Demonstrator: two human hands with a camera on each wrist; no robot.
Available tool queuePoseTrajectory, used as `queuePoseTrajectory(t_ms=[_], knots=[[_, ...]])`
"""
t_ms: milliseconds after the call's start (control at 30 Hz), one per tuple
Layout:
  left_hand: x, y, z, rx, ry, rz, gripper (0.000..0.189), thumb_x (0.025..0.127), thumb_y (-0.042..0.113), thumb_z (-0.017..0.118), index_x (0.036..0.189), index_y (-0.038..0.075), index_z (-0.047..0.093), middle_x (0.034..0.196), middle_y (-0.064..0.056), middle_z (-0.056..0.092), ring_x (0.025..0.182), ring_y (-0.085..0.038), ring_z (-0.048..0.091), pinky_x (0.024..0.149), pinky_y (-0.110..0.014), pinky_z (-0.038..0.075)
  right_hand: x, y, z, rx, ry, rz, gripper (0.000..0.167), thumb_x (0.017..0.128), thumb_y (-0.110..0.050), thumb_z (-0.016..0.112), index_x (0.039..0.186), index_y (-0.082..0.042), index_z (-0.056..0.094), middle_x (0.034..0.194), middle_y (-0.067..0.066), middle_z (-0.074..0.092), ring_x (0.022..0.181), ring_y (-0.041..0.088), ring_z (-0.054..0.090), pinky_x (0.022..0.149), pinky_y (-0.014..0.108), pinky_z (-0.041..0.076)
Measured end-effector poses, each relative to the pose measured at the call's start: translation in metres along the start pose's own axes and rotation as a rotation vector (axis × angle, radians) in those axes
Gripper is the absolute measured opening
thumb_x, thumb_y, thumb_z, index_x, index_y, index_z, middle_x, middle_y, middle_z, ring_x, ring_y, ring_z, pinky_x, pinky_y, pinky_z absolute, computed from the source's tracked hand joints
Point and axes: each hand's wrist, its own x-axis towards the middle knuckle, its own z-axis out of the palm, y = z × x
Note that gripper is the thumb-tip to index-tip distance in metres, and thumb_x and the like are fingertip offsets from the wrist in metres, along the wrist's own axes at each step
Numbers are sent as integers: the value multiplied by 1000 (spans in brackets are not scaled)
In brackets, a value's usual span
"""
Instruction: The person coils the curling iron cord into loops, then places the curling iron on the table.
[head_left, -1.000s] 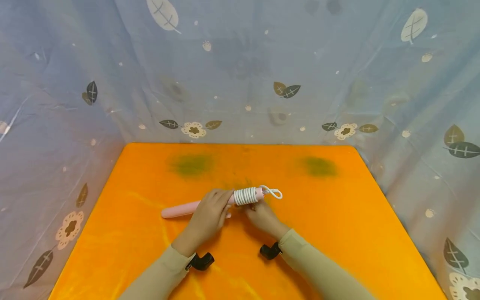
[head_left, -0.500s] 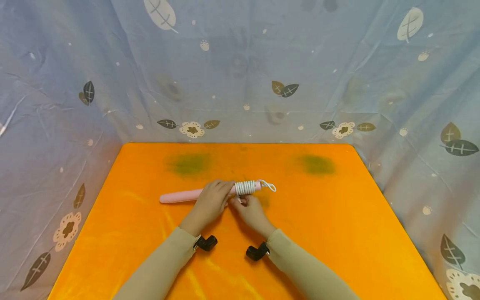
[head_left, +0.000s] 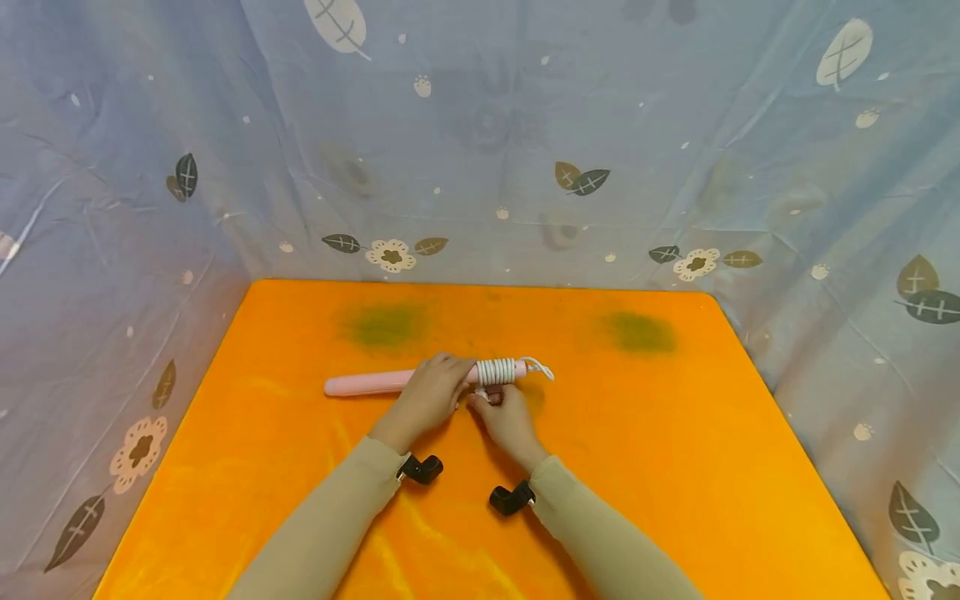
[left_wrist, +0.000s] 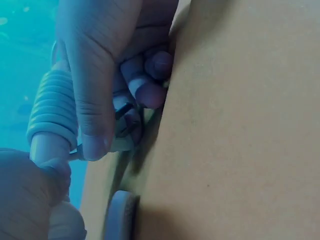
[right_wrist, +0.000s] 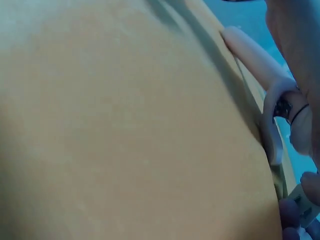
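A pink curling iron (head_left: 367, 383) lies crosswise over the middle of the table, its barrel pointing left. White cord (head_left: 497, 372) is wound in several coils round the handle's right end, with a small loop sticking out past it. My left hand (head_left: 429, 396) grips the handle just left of the coils. Close in front of the coils, my right hand (head_left: 512, 425) pinches the cord's white plug (left_wrist: 121, 144) between thumb and fingers; its dark prongs show in the left wrist view. The iron's clamp lever (right_wrist: 271, 127) points toward the table in the right wrist view.
An orange cloth covers the table (head_left: 637, 433), with two greenish patches near its far edge. A bluish curtain (head_left: 480, 167) with leaf and flower prints encloses the back and both sides. Black wrist mounts (head_left: 423, 469) sit at both sleeve cuffs.
The curling iron has shifted away from me and turned more level with the far table edge. My right hand has come left from under the coils, and the plug now shows in its fingers.
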Motion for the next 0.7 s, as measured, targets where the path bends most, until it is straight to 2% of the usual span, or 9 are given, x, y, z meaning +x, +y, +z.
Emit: queuePoseTrajectory(t_ms=[133,300,467,700], knots=[[-1,-4,6,20,-19,-33,37,101,25,52,136,13,56,121,-4,63,116,-25,51,96,-46,41,-4,1,1,13,28,71,28,90,-25,71,101,-3,56,89,7,59,76,16,57,67,27,49],[2,-10,17,46,-20,-93,36,101,29,52,136,20,58,123,0,62,119,-23,49,96,-46,40,-8,0,3,-2,41,82,24,91,-23,69,100,-5,56,91,7,60,81,18,58,72,31,49],[6,-12,22,21,7,-73,36,100,29,54,134,20,60,122,-1,63,117,-24,50,93,-47,40,-10,-2,1,-2,70,84,22,91,-20,68,99,-5,54,90,7,59,80,19,56,71,32,48],[7,-10,26,35,-6,-73,36,100,30,55,134,20,61,124,1,62,120,-23,49,96,-47,38,-11,0,-4,-51,66,83,22,91,-19,69,98,-3,56,87,8,58,75,18,52,66,30,43]])
